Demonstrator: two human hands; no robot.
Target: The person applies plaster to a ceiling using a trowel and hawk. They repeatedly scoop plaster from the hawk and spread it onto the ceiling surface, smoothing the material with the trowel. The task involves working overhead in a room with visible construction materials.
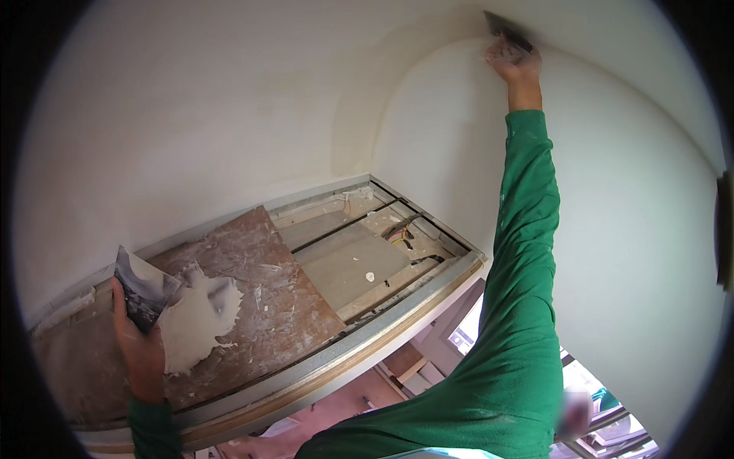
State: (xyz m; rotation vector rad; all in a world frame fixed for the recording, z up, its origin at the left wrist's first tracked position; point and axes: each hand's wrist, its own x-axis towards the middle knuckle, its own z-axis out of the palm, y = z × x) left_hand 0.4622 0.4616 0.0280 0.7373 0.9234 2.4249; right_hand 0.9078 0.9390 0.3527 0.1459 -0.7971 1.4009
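Observation:
My right hand (518,67) is stretched up high at the top of the view, its fingers closed on a wide putty knife (508,30) whose dark blade lies along the curved joint between wall and ceiling. Low on the left, my left hand (143,348) grips a second wide putty knife (141,287), its blade smeared with white compound. Right beside it, a spread of wet white putty (199,317) lies on a brown board (264,291) spotted with dried splashes. The left thumb and fingers wrap the tool's lower side; its handle is hidden.
The board rests across a metal-edged recessed frame (428,298), where loose wires (401,229) and dark rails show. White walls (612,191) curve around me. Far below are a reddish floor (325,413) and furniture. Another person (575,413), blurred, is at the lower right.

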